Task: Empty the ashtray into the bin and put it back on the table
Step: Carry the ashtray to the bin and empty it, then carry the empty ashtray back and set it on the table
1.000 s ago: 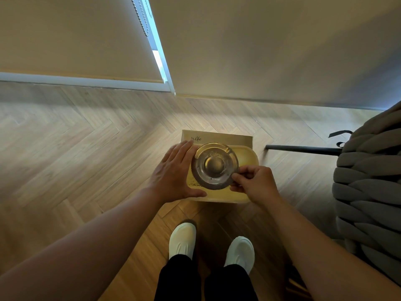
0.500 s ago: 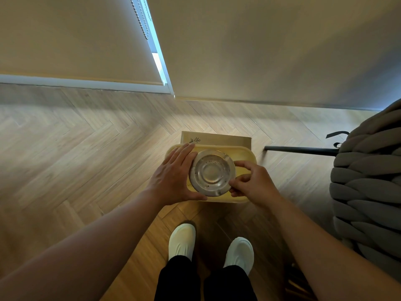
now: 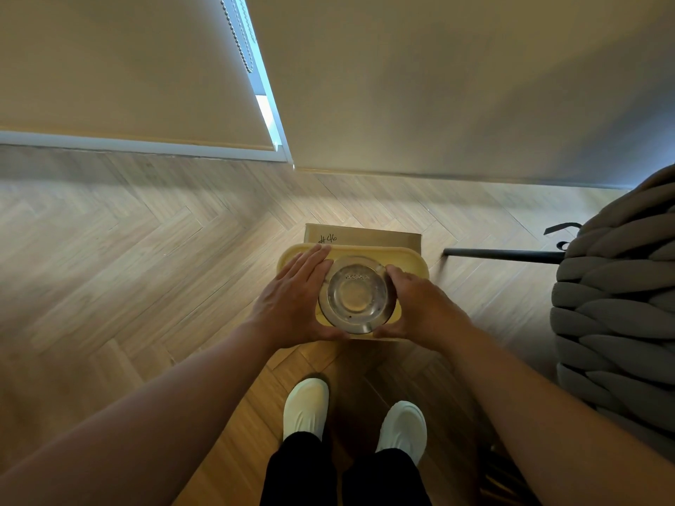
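A round glass ashtray is held upright over a yellow bin that stands on the wood floor. A few dark specks cling to its far inner wall. My left hand cups the ashtray's left side, thumb under the near rim. My right hand cups the right side, fingers along the far rim. A cardboard piece marked "#46" sits behind the bin. The bin's inside is mostly hidden by the ashtray and hands.
A grey chunky-knit pouf stands at the right, with a black bar on the floor beside it. My white shoes are just below the bin. A wall and a window blind with a bead chain lie ahead.
The ashtray has turned from bottom-up to mouth-up over the bin. My right hand moved from pinching its near edge to cupping its right side.
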Available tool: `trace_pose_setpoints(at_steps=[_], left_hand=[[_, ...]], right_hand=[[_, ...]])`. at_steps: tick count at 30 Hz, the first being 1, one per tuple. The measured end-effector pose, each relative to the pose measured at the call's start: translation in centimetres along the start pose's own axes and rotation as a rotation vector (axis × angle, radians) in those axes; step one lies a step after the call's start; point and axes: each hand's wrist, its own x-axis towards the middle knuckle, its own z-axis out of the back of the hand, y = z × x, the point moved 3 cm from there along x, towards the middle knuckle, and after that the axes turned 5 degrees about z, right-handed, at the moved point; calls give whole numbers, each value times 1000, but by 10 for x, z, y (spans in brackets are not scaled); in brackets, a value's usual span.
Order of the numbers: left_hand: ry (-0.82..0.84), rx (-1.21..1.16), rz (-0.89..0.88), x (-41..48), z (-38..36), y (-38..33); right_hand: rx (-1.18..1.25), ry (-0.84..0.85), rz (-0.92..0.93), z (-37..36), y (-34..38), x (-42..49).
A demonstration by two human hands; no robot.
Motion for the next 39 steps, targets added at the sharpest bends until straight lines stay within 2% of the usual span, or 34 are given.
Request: trace_pose_setpoints(at_steps=[4,6,10,16,27,39], left_hand=[[10,7,-8,-2,0,2],[28,18,-2,-3,-1,1],[48,24,15,-6,-3,1],[76,-14,42,-4,3,3],[42,12,6,-7,17,-4],[25,-12,16,-40,93,-46]], right_hand=[[-283,-65,98,2,4,-3],[-332,-70,114,0,4,-4],[-321,-40,88,-4,3,-6],[-300,-80,76,-2,4,-8],[-275,-106,81,8,11,-17],[-233,-130,74,55,58,-67]])
